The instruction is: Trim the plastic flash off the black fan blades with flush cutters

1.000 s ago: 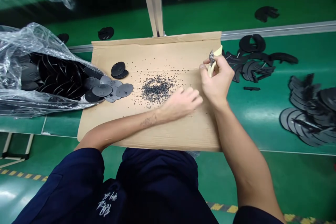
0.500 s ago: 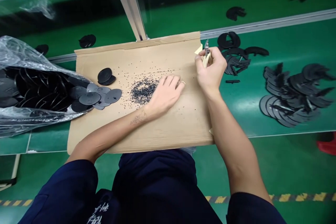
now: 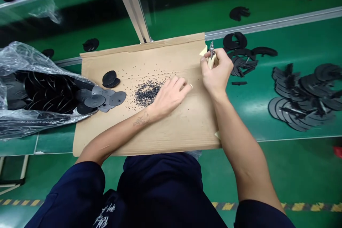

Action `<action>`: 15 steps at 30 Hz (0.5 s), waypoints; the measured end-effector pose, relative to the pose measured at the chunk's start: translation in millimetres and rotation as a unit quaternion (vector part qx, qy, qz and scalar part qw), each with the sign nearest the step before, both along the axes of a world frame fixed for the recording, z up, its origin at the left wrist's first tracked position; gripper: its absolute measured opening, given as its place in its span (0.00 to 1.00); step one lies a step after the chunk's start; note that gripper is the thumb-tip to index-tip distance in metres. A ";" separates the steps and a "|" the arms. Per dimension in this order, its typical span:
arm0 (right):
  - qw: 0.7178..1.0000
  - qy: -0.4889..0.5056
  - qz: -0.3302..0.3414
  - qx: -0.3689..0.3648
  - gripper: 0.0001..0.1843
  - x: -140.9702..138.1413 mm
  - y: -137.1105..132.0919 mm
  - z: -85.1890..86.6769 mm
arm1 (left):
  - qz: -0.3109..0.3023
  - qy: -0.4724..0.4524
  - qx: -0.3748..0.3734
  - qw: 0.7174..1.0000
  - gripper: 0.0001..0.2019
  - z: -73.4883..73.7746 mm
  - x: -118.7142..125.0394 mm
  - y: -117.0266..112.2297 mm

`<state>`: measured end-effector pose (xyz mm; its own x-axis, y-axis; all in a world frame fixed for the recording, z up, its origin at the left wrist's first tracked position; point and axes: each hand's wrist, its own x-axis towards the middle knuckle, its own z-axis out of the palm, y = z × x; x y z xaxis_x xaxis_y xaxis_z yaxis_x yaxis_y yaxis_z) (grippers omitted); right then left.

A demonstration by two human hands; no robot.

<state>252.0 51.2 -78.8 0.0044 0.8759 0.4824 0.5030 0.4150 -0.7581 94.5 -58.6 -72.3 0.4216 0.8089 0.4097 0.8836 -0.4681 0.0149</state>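
Compared with a second ago, have brought left hand (image 3: 169, 95) farther up the cardboard (image 3: 173, 131), now loosely curled at centre of frame, covering right edge of the heap of dark bits (image 3: 145, 93); cannot tell about any hold beneath. At upper right of centre, still clasping nippers (image 3: 211, 51) in right hand (image 3: 217, 73), apart from the left. Around, from left edge: clear bag (image 3: 34, 60) with black discs inside, loose discs (image 3: 94, 100), then curved pieces (image 3: 242, 63) near nippers, stacked pieces (image 3: 307, 89) at right of frame

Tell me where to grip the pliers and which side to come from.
Take the pliers by the pale handles, probably from the near right side, as the right hand does: the metal head points away from the person, leaving the handles toward them.
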 end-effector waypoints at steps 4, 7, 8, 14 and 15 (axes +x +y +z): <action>1.000 -0.005 0.017 -0.010 0.04 -4.2 -4.0 -2.0 | -0.052 0.024 0.000 0.998 0.17 -2.7 -4.7 -2.8; 1.000 -0.014 0.024 -0.014 0.03 -5.2 -3.8 -5.3 | -0.047 0.035 0.008 0.998 0.19 -7.7 -9.4 -2.3; 0.999 -0.017 0.030 -0.013 0.03 -5.5 -3.5 -5.9 | -0.043 0.030 0.010 0.999 0.19 -8.2 -12.5 -1.9; 0.998 0.011 0.051 -0.036 0.03 -10.5 -1.1 -1.2 | -0.046 -0.042 0.007 0.998 0.32 9.9 -73.0 -27.6; 0.998 0.023 0.045 -0.043 0.04 -11.6 -1.2 0.3 | -0.032 -0.053 0.003 0.998 0.34 14.2 -90.1 -40.7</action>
